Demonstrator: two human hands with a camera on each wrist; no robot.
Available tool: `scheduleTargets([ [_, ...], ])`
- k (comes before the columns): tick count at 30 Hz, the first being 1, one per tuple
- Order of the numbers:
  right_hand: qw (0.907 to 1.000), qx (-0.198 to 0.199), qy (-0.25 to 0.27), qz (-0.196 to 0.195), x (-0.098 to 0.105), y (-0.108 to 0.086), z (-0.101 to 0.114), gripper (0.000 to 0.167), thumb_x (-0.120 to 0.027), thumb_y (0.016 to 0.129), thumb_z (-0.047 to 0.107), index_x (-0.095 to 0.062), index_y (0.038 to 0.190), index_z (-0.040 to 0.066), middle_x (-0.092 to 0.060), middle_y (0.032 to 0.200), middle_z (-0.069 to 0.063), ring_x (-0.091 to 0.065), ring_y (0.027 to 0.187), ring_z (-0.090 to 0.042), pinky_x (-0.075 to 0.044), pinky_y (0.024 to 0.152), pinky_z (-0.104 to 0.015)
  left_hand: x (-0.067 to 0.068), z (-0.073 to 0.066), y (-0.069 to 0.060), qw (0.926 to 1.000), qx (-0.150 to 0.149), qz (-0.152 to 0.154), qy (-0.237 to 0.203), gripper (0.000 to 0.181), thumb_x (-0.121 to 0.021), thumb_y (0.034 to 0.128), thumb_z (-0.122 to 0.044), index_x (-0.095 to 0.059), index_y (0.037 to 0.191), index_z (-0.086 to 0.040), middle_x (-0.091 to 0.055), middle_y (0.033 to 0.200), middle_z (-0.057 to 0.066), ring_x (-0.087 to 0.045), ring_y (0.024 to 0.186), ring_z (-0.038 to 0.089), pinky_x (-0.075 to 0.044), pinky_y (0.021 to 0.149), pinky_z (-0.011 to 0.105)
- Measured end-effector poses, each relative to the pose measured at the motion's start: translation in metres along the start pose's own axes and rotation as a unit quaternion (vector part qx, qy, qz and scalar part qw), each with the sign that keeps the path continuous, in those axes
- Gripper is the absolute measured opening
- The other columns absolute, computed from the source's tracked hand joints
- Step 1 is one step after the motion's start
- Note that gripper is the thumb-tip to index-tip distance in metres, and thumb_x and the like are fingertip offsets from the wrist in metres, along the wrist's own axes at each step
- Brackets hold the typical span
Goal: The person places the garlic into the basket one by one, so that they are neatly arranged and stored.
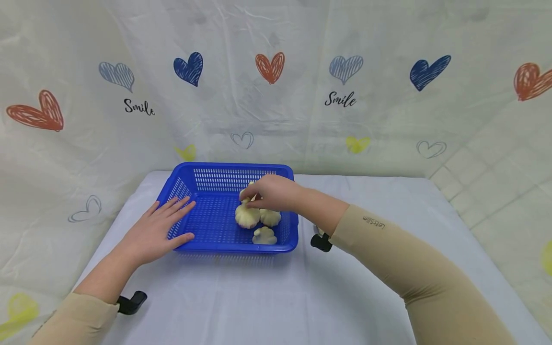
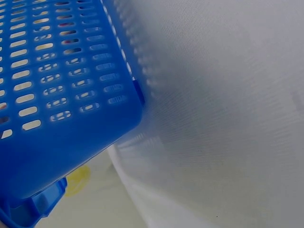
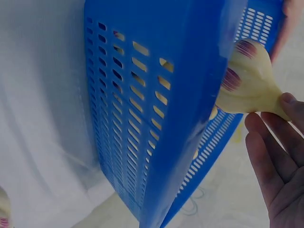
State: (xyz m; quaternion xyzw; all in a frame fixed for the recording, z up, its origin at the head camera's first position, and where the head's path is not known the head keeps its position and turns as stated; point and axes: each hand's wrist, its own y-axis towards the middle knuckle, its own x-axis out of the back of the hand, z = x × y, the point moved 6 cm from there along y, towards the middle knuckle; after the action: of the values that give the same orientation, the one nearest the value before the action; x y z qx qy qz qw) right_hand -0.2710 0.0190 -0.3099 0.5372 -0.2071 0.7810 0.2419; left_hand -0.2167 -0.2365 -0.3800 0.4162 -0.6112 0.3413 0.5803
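Note:
A blue plastic basket point(image 1: 235, 247) with slotted sides stands on the table. My right hand point(image 1: 273, 192) reaches over its right side and pinches the stem of a pale garlic bulb point(image 1: 247, 218). In the right wrist view, purple streaks mark this garlic bulb point(image 3: 247, 78), its stem between thumb and fingertips. Beside it in the basket lie another garlic bulb point(image 1: 270, 218) and, nearer the front wall, a third point(image 1: 264, 236). More garlic behind the right fingers is partly hidden. My left hand point(image 1: 157, 232) lies over the basket's left rim, fingers straight and spread.
A white cloth point(image 1: 241, 302) covers the table under the basket. Right of the basket, a piece of garlic point(image 3: 4, 209) is mostly cut off at the view's edge. A curtain point(image 1: 302, 129) printed with hearts hangs behind the table.

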Motion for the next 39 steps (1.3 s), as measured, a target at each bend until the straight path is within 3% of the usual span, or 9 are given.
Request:
scheduleTargets([
  [12, 0.9984, 0.014, -0.026, 0.049, -0.027, 0.013, 0.010, 0.026, -0.062, 0.100, 0.026, -0.071, 0.123, 0.018, -0.070, 0.115, 0.007, -0.063, 0.106, -0.007, -0.051, 0.090, -0.020, 0.001, 0.001, -0.001, 1.0000, 0.001, 0.004, -0.001, 0.085, -0.045, 0.0921, -0.072, -0.025, 0.159, -0.022, -0.023, 0.164, 0.008, -0.017, 0.149, 0.038, -0.007, 0.120, 0.058],
  [17, 0.9971, 0.003, -0.030, 0.069, -0.036, 0.014, 0.010, 0.026, -0.061, 0.100, 0.029, -0.071, 0.123, 0.021, -0.070, 0.116, 0.008, -0.064, 0.105, -0.006, -0.052, 0.087, -0.020, 0.002, 0.001, -0.001, 0.9999, 0.003, 0.010, -0.002, 0.086, -0.043, 0.0920, -0.073, -0.025, 0.159, -0.022, -0.022, 0.164, 0.008, -0.016, 0.150, 0.038, -0.005, 0.120, 0.058],
  [24, 0.9947, 0.025, -0.064, 0.077, -0.043, 0.015, 0.013, 0.023, -0.063, 0.099, 0.030, -0.073, 0.118, 0.024, -0.072, 0.112, 0.012, -0.063, 0.090, 0.000, -0.051, 0.075, -0.013, 0.003, 0.000, -0.001, 0.9999, 0.002, 0.010, -0.003, 0.084, -0.047, 0.0930, -0.069, -0.024, 0.159, -0.022, -0.023, 0.164, 0.008, -0.016, 0.150, 0.037, -0.005, 0.120, 0.058],
  [39, 0.9907, 0.012, -0.082, 0.107, -0.055, 0.016, 0.010, 0.023, -0.065, 0.098, 0.029, -0.074, 0.118, 0.023, -0.071, 0.112, 0.012, -0.063, 0.095, -0.001, -0.050, 0.083, -0.014, 0.003, 0.000, -0.001, 0.9999, 0.001, 0.010, -0.001, 0.086, -0.044, 0.0922, -0.072, -0.025, 0.159, -0.021, -0.023, 0.164, 0.008, -0.016, 0.150, 0.037, -0.006, 0.120, 0.058],
])
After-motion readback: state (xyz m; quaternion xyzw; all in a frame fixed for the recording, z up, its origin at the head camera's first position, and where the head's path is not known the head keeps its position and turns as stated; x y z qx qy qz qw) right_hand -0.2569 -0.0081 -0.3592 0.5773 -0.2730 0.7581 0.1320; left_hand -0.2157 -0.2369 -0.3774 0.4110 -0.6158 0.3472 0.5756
